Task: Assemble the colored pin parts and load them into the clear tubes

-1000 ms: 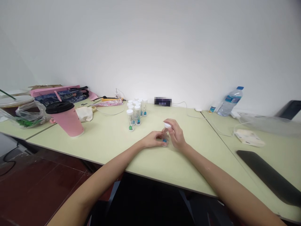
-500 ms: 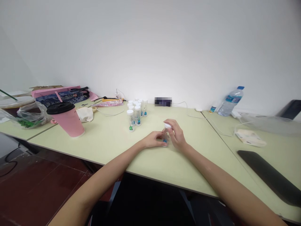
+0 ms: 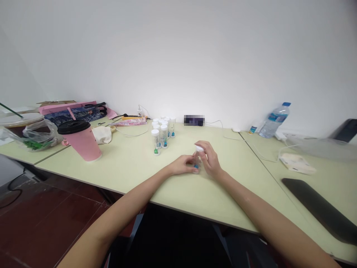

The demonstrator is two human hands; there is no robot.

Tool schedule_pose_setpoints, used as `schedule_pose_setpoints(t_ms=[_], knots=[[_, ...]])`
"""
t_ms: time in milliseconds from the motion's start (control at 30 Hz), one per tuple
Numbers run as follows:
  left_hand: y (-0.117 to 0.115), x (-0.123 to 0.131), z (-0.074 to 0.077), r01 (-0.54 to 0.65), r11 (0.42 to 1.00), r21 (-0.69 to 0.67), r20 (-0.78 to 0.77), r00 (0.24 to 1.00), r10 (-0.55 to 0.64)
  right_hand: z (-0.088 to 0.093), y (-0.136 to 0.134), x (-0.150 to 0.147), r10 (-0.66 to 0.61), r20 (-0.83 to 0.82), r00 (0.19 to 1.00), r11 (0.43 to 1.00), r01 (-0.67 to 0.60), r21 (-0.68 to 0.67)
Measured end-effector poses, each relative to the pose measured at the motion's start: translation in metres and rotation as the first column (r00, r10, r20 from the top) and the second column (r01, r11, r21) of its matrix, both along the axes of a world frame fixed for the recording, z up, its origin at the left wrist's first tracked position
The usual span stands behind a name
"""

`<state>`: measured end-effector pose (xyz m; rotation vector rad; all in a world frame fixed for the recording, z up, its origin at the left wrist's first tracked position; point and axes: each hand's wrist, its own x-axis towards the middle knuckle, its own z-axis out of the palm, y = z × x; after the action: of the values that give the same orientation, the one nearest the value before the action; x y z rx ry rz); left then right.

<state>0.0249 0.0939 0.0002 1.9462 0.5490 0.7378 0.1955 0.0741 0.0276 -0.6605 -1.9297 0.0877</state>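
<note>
A small clear tube [image 3: 197, 160] with a white cap [image 3: 199, 148] and something blue at its bottom stands upright on the table between my hands. Around its lower part, the fingers and thumb of my left hand [image 3: 184, 165] are closed. My right hand [image 3: 209, 158] grips the white cap from above with its fingers and thumb. Further back and to the left stands a group of several similar clear tubes [image 3: 164, 134] with white caps. The front one [image 3: 155, 142] has a green piece at its bottom; others show blue ones.
A pink cup [image 3: 83, 143] with a black lid stands at the left, near a bagged drink [image 3: 25, 130]. Along the wall are a pink packet [image 3: 131, 121], a pixelated phone-like object [image 3: 194, 120] and a water bottle [image 3: 275, 121]. A long dark pad [image 3: 318, 208] lies at right.
The view has shifted very slightly. Both hands stay on the same tube and its cap, with no clear movement otherwise.
</note>
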Motion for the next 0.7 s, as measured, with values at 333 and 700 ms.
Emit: schedule_pose_setpoints(t_ms=[333,700], knots=[[0.000,0.000,0.001,-0.013,1.000,-0.006,-0.010,1.000,0.013,-0.002,0.002,0.001,0.002,-0.003,1.000,1.000,-0.002,-0.005],[0.006,0.001,-0.003,-0.389,0.918,0.080,-0.007,0.920,0.391,-0.016,0.010,0.000,0.054,0.047,0.997,0.935,-0.034,-0.354]])
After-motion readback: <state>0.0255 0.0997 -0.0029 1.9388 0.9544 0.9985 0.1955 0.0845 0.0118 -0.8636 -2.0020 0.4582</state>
